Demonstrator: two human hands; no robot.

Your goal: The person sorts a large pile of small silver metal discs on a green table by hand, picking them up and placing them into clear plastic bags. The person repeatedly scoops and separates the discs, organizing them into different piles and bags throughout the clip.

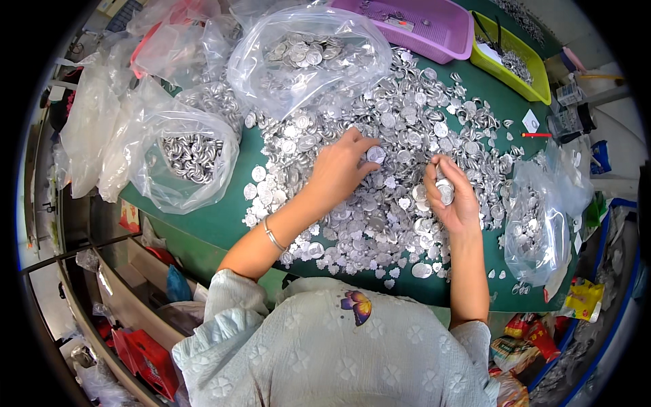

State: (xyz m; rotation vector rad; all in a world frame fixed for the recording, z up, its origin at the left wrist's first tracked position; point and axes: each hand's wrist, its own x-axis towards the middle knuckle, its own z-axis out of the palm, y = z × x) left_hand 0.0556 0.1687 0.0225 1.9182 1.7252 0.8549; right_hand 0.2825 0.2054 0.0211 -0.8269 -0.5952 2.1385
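Left hand (341, 165): grip at a silver disc (376, 155); pinching cannot be confirmed. Right hand (456, 201): grip curled around silver pieces (445, 192), above the metal pile (369, 224) on the worktop (227, 211).

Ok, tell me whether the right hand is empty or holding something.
Holding: the right hand curls around round silver discs, whose faces show inside its grip; exact count, cannot tell.
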